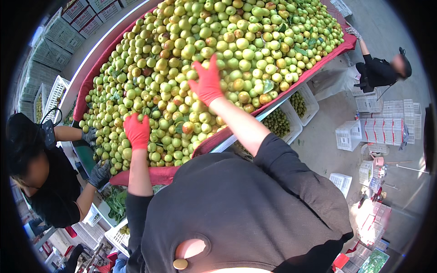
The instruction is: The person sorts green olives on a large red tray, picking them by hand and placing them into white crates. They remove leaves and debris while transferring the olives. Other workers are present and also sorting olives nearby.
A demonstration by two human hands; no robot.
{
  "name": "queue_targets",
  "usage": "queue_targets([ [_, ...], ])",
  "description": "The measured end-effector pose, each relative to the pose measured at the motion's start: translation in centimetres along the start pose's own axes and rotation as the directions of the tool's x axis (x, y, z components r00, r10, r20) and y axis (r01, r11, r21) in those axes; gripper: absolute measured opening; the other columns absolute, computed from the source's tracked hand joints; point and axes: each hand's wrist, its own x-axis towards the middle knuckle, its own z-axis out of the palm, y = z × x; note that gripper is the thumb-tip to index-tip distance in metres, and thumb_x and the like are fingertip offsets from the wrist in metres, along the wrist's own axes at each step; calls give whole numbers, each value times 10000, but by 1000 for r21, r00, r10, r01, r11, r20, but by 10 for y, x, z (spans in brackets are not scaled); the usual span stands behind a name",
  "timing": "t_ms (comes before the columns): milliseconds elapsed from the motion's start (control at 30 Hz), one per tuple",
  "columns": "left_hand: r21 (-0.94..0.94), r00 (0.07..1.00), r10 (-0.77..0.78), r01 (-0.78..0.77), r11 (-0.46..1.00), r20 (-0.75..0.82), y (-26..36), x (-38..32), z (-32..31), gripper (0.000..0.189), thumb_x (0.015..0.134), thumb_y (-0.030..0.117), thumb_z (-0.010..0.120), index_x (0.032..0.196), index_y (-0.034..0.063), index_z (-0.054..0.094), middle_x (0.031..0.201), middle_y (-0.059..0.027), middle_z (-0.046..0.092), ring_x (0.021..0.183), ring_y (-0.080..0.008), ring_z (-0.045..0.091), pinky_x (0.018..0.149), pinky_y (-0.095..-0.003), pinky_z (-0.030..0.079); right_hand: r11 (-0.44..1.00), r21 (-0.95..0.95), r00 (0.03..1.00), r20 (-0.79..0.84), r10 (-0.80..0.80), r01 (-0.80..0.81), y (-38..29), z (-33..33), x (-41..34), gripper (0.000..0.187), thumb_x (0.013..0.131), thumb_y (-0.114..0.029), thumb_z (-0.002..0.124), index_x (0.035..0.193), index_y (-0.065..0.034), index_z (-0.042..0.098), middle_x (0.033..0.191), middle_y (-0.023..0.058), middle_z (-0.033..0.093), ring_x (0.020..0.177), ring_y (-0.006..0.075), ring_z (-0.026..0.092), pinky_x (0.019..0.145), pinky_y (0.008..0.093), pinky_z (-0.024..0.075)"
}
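A large heap of green jujube-like fruit [191, 51], some with brown-red patches, fills a table lined with red cloth [150, 175]. My left hand [137, 131], in a red glove, rests on the fruit near the table's close edge, its fingertips partly sunk among them. Farther up and to the right, my right hand [207, 82], also red-gloved, is spread over the heap with its fingers apart. No fruit is plainly held in it. Green leaves [268, 86] lie scattered among the fruit.
A co-worker [47, 177] in grey gloves handles fruit at the left end. Another person [379, 71] stands at the far right edge. Crates of fruit [285, 119] sit beside the table's right side. Stacked white crates [382, 129] stand on the floor, others [63, 36] at upper left.
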Motion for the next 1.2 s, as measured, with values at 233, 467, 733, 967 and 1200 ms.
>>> queue_targets([
  [233, -709, 575, -416, 541, -452, 704, 5, -97, -104, 272, 890, 310, 568, 745, 112, 451, 630, -3, 421, 449, -106, 326, 408, -262, 272, 966, 25, 848, 472, -240, 259, -32, 22, -26, 636, 721, -365, 733, 1315, -205, 570, 1488, 316, 266, 1405, 522, 133, 1156, 512, 210],
  [467, -658, 639, -220, 604, -450, 737, -5, -258, -157, 178, 870, 260, 586, 886, 115, 485, 670, -19, 385, 573, -159, 395, 523, -287, 348, 916, 328, 961, 72, -266, 229, -7, -87, -1, 257, 754, -36, 685, 1009, -75, 690, 1015, 128, 677, 980, 266, 637, 852, 342, 510],
  [733, -340, 267, -903, 929, 148, 337, 9, -327, -155, 273, 835, 182, 634, 1066, 39, 614, 894, -129, 595, 861, -300, 579, 786, -386, 454, 995, 80, 988, -147, -49, 61, 89, -160, 50, 270, 813, -105, 695, 1075, -42, 667, 1057, 101, 628, 879, 196, 637, 766, 301, 509],
  [967, -239, 991, 131, -119, 964, 32, 106, -140, -100, 742, 686, 401, 830, 1340, 197, 546, 1470, -169, 336, 1357, -361, 340, 1104, -486, 293, 891, -274, 839, -321, -440, 362, 59, -76, 52, 266, 820, -277, 674, 994, -77, 667, 1070, 138, 637, 1009, 370, 578, 869, 435, 469],
  [1200, -97, 874, 386, -375, 922, 295, 128, -75, -38, 861, 619, 710, 651, 1383, 354, 476, 1535, -143, 266, 1418, -347, 249, 1092, -668, 108, 888, 17, 887, 48, -460, 460, 16, -152, -4, 351, 806, -161, 713, 1136, -58, 651, 1229, 186, 586, 1191, 344, 526, 989, 422, 430],
])
